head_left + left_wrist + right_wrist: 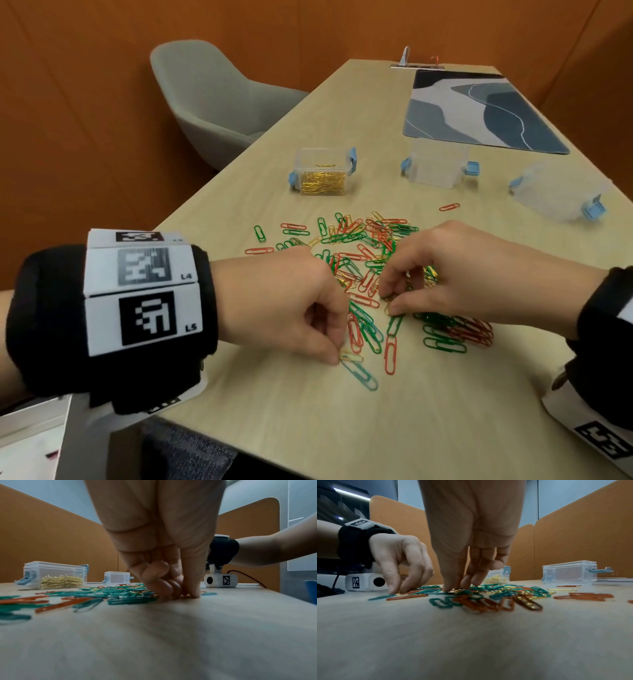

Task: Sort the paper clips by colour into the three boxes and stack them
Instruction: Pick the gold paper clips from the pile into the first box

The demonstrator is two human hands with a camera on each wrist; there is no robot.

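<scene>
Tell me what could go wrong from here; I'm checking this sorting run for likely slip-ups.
1. The left hand pinches a gold clip lying against a green clip; the green one might hook on and ride along into the gold box.
2. The right hand picks inside the tangled pile, so several linked clips of mixed colours may lift together.
3. The far right box lies tilted near the table edge; a nudge could tip it off.
</scene>
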